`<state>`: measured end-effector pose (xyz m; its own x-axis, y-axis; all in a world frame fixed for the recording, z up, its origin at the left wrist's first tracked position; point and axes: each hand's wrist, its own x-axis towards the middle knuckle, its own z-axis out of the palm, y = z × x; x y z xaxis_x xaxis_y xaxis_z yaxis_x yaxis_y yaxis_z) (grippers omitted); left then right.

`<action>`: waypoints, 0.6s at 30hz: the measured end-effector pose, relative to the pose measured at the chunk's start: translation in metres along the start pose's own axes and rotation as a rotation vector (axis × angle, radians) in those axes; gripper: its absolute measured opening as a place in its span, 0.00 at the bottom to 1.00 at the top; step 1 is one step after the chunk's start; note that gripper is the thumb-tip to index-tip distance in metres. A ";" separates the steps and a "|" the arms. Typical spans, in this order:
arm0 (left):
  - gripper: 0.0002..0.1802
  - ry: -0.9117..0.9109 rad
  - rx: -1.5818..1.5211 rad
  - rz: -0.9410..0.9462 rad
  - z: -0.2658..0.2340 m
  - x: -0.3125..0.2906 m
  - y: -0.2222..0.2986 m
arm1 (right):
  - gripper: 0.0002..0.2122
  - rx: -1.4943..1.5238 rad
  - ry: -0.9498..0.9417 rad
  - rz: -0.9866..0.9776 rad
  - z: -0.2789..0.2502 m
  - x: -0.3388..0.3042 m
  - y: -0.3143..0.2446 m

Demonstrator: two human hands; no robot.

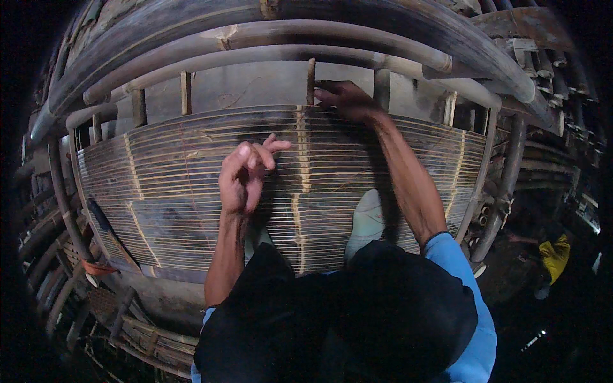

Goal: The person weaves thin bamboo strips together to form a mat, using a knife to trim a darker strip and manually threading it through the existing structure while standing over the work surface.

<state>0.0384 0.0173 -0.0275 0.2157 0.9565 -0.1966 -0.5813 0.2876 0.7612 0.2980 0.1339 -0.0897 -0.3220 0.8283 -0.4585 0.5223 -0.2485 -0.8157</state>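
Note:
A wide panel of thin bamboo slats (169, 169) spreads in front of me, its slats running left to right. Pale woven bands (302, 153) cross it from far to near. Over the middle of the panel, my left hand (244, 175) is raised with thumb and bent fingers drawn together and other fingertips pointing right; whatever they pinch is too small to make out. My right hand (345, 100) is at the panel's far edge, fingers bent beside an upright wooden peg (311, 78). Shadow hides what its fingertips grip.
Thick bamboo poles (332, 33) arch across the far side. A dark long-bladed tool (105, 220) lies at the panel's left. My pale-covered foot (367, 220) is at the near part. More poles (511, 182) stand at right, with a yellow cloth (554, 258) beyond.

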 end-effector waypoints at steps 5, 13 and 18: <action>0.23 0.150 -0.325 -0.057 -0.003 0.003 0.002 | 0.22 -0.155 -0.226 0.112 -0.002 -0.002 -0.010; 0.24 0.173 -0.092 -0.052 0.011 -0.023 0.000 | 0.19 -0.475 0.041 0.148 0.015 -0.031 -0.010; 0.23 0.267 -0.024 -0.004 0.001 -0.036 0.004 | 0.11 -0.497 0.470 -0.486 0.045 -0.031 -0.015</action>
<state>0.0288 -0.0163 -0.0168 0.0052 0.9336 -0.3582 -0.5996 0.2896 0.7460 0.2646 0.0896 -0.0787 -0.2960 0.9363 0.1889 0.7330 0.3494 -0.5836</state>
